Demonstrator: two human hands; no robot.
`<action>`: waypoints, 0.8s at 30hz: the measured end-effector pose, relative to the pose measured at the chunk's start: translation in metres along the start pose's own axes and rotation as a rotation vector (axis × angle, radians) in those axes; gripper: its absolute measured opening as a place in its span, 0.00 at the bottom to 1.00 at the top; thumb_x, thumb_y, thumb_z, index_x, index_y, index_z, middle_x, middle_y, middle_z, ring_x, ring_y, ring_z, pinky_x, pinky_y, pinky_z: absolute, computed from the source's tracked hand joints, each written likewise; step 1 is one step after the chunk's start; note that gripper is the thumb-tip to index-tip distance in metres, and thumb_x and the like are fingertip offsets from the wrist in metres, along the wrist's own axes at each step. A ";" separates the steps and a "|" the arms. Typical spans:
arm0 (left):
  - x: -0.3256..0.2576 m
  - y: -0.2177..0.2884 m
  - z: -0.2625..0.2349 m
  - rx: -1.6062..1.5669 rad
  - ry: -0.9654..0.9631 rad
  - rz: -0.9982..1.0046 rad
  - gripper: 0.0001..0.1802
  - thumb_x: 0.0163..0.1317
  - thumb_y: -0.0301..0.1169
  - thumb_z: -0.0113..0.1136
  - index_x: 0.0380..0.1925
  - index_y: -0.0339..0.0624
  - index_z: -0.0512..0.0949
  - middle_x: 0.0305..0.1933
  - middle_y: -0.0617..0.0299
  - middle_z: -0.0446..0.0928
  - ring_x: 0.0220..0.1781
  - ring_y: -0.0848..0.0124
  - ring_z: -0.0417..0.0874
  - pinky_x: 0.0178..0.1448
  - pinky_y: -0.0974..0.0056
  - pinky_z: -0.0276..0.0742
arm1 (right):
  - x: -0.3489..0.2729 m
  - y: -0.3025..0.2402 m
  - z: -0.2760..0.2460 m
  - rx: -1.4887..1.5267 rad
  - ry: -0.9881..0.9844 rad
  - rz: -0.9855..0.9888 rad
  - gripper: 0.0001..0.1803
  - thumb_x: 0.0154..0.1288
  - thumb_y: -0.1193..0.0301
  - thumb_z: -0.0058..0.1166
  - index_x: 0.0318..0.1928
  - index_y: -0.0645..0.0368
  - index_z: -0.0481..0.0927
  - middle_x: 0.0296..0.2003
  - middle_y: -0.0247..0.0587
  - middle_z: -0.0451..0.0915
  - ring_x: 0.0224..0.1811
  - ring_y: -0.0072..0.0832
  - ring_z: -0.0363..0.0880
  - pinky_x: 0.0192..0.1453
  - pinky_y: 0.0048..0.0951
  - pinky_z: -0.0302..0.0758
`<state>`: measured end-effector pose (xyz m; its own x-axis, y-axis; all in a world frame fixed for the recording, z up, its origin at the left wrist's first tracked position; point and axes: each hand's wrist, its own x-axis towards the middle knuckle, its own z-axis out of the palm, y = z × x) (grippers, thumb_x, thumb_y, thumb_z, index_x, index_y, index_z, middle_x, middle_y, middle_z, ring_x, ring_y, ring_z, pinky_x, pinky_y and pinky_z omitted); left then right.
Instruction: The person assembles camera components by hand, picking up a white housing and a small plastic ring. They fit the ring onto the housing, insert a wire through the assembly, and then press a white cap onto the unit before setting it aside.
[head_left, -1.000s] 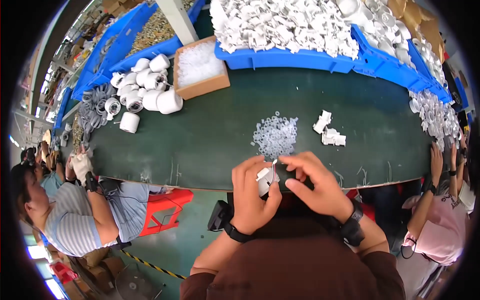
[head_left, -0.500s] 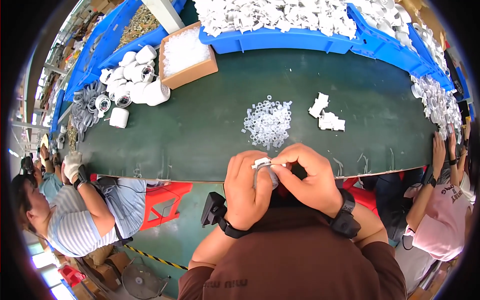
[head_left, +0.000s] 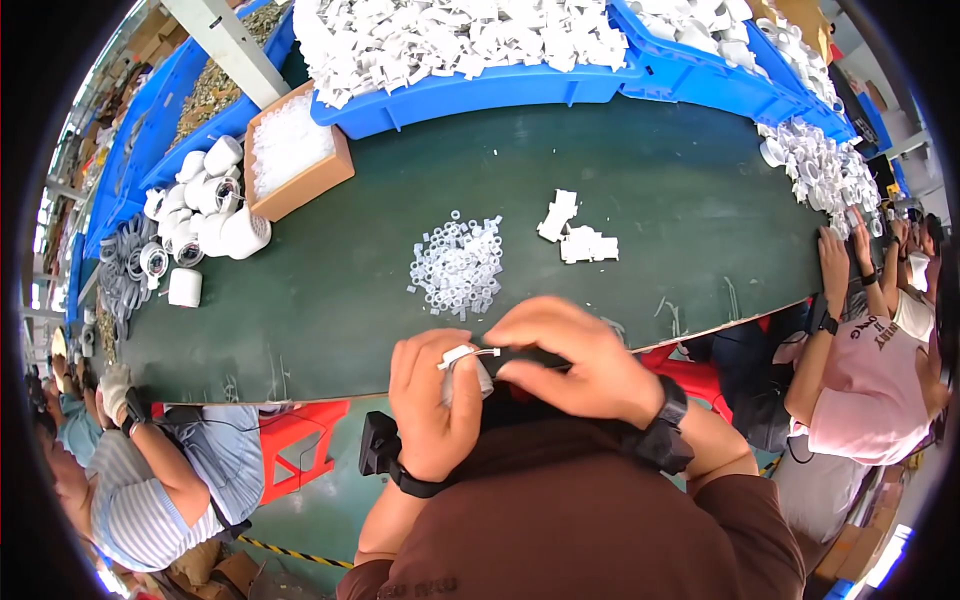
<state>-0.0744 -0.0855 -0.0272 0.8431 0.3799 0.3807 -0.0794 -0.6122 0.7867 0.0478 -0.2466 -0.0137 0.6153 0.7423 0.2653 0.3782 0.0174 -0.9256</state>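
The left hand point(head_left: 432, 405) grips a small white plastic part point(head_left: 468, 362) at the near table edge, the right hand point(head_left: 575, 365) pinches its tip, fitting looks underway, while the heap of clear rings point(head_left: 457, 265) and white pieces point(head_left: 578, 232) remain untouched

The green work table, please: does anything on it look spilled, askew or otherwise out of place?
Nothing stands out. On the green table, the clear rings lie in one loose heap, the white pieces sit beside it, and both hands hold a small white part.
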 end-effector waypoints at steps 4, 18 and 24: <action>0.000 -0.003 -0.002 -0.020 0.018 -0.034 0.04 0.67 0.26 0.59 0.39 0.38 0.79 0.46 0.52 0.82 0.44 0.53 0.79 0.51 0.55 0.75 | 0.007 0.021 -0.052 -0.526 0.228 -0.009 0.14 0.65 0.79 0.64 0.51 0.60 0.83 0.44 0.41 0.84 0.44 0.34 0.81 0.49 0.34 0.78; -0.001 -0.002 0.001 -0.015 0.033 0.006 0.03 0.68 0.26 0.59 0.38 0.38 0.80 0.46 0.51 0.82 0.44 0.53 0.79 0.50 0.55 0.75 | 0.055 0.027 -0.088 -0.575 -0.019 0.213 0.18 0.66 0.81 0.57 0.56 0.58 0.80 0.42 0.40 0.78 0.37 0.27 0.78 0.41 0.29 0.76; -0.006 -0.004 -0.006 -0.093 0.028 -0.066 0.04 0.68 0.26 0.59 0.39 0.37 0.80 0.49 0.49 0.83 0.47 0.53 0.81 0.53 0.55 0.76 | 0.047 0.012 -0.085 -0.017 0.114 0.270 0.11 0.70 0.79 0.56 0.51 0.63 0.82 0.40 0.34 0.80 0.35 0.19 0.77 0.44 0.25 0.76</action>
<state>-0.0819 -0.0811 -0.0298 0.8330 0.4372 0.3391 -0.0747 -0.5184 0.8519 0.1399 -0.2682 0.0101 0.7690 0.6381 0.0393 0.2009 -0.1829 -0.9624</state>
